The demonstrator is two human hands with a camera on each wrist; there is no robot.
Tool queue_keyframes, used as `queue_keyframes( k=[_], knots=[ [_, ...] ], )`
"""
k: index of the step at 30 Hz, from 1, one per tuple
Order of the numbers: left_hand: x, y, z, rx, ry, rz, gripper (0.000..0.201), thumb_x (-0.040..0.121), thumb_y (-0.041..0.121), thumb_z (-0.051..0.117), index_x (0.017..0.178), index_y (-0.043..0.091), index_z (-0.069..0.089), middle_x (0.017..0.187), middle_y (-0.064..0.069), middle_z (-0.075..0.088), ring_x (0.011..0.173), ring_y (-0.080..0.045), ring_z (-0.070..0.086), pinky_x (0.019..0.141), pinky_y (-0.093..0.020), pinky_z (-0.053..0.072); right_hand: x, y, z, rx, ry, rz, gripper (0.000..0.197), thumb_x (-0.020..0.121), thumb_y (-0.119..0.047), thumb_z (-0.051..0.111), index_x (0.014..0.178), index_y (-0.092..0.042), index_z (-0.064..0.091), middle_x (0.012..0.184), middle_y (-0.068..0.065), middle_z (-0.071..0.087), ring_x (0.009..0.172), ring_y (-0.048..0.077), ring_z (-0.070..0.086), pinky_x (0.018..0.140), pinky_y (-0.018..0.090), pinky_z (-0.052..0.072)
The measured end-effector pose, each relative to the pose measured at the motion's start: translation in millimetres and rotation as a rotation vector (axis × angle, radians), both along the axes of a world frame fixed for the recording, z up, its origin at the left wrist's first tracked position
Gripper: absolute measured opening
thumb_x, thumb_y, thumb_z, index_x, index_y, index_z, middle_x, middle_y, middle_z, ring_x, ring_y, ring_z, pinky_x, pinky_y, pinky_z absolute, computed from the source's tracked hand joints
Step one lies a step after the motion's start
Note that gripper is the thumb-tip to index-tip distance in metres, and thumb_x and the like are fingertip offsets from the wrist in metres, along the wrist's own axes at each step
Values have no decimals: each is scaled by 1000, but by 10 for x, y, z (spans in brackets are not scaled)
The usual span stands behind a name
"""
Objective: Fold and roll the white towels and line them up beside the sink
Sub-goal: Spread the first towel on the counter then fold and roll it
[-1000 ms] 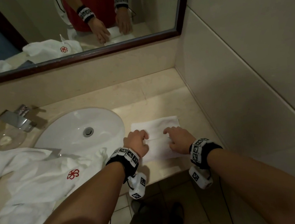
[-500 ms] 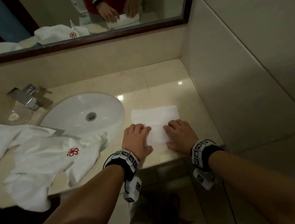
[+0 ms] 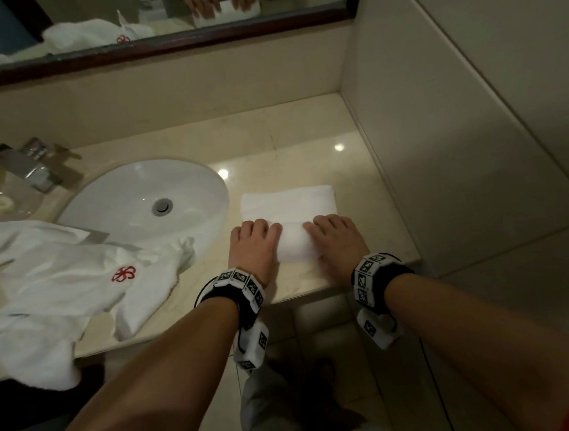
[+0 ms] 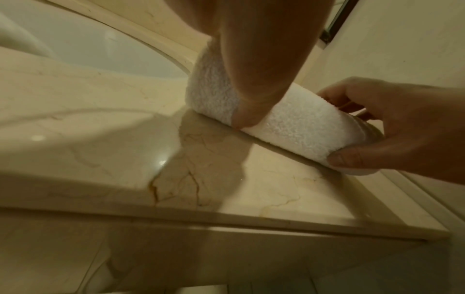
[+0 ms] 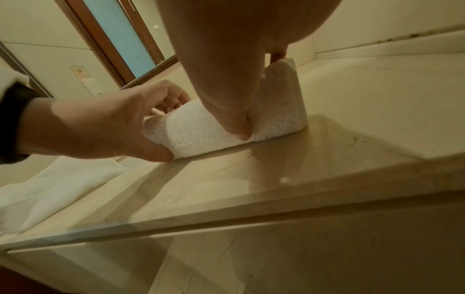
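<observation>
We see left hand [image 3: 252,249] and right hand [image 3: 334,242] curled round the half-rolled white terry towel [image 3: 289,211] near the beige marble counter's [image 3: 304,138] front edge (thumbs behind, keeping the roll tight).

The towel [image 3: 289,208] is plain white with a looped terry texture. The heap of towels [image 3: 59,290] is white and carries a red flower emblem [image 3: 123,274]. The sink [image 3: 144,200] is glossy white with a grey metal drain [image 3: 162,206]. The tabletop [image 3: 304,138] is beige marble with darker brown veins. The faucet [image 3: 27,165] is silver chrome. The wristbands [image 3: 241,288] are black with white blocks bearing black square marker patterns. The mirror frame [image 3: 158,51] is dark brown. The wall tiles [image 3: 472,95] are pale cream.
</observation>
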State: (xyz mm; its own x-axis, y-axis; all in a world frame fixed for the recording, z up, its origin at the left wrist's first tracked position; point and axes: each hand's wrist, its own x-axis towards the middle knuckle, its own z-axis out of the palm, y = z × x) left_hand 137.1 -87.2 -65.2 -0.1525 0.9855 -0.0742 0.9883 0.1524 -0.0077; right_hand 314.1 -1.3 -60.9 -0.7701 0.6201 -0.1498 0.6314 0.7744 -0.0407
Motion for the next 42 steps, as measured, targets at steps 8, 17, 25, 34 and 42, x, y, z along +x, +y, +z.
queue_keyframes(
  k=[8,17,25,34,42],
  knots=[
    [-58,63,182,-197,-99,-27,68,71,41,71,131,31,40,128,0,47,116,-26,43,98,-41,35,31,61,155,-106,-93,45,72,76,-30,62,141,-22,32,132,3,43,119,26,42,102,40,33],
    [-230,257,332,-543,-402,59,67,66,30,77,126,35,46,119,5,58,103,-21,58,89,-33,50,-68,119,295,-265,-201,56,75,68,-34,73,134,-26,37,123,6,40,113,27,43,92,39,42],
    [-384,413,392,-557,-479,86,63,66,40,69,123,35,44,105,3,61,89,-22,62,79,-33,55,-206,330,363,-429,-128,-91,63,77,-33,66,133,-23,40,128,7,50,115,29,51,93,41,46],
    [-582,618,340,-548,-394,-48,69,65,58,75,125,31,57,116,2,56,105,-23,56,90,-38,49,-379,562,331,-444,-156,-132,46,78,-39,63,117,-20,47,116,7,54,102,28,53,83,37,46],
    [-774,787,226,-534,-575,78,53,78,47,74,119,22,53,114,-1,64,99,-21,59,78,-26,42,-563,747,256,-378,-183,-164,51,81,-38,54,130,-24,48,118,8,58,107,30,55,90,38,45]
  ],
)
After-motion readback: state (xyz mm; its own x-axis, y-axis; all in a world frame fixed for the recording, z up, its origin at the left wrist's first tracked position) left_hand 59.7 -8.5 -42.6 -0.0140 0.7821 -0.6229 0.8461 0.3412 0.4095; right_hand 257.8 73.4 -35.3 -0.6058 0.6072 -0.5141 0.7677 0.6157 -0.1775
